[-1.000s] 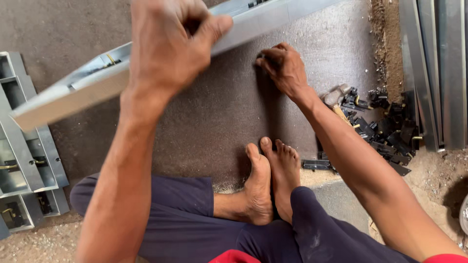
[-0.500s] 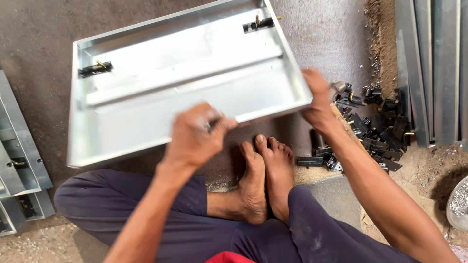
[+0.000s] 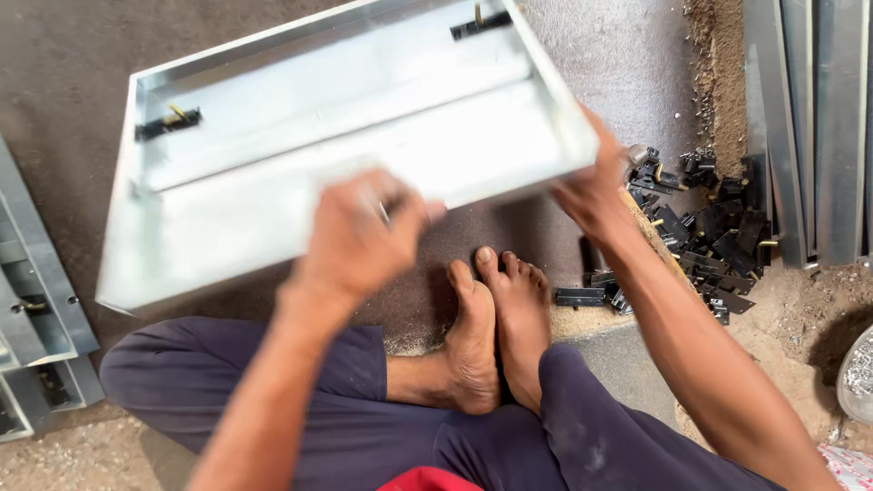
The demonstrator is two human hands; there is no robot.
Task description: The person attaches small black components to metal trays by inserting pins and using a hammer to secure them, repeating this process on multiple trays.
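A shallow grey sheet-metal tray (image 3: 300,118) with raised edges is held tilted above the floor, its hollow side facing me. Two small black latches with brass parts are fixed inside it, one at the left (image 3: 166,122), one at the top right (image 3: 480,22). My left hand (image 3: 359,238) grips the tray's near edge, somewhat blurred. My right hand (image 3: 596,191) grips its right corner from below. I sit cross-legged, with my bare feet (image 3: 496,327) under the tray.
A pile of small black metal latches (image 3: 705,227) lies on the floor at the right. Long grey metal sections (image 3: 823,127) stand at the far right. More metal trays (image 3: 36,300) are stacked at the left. Sandy grit lies around a dark mat (image 3: 627,64).
The tray has turned from edge-on to hollow side up and come down toward me. My left hand moved from its top edge to its near edge. My right hand left the mat and took the right corner.
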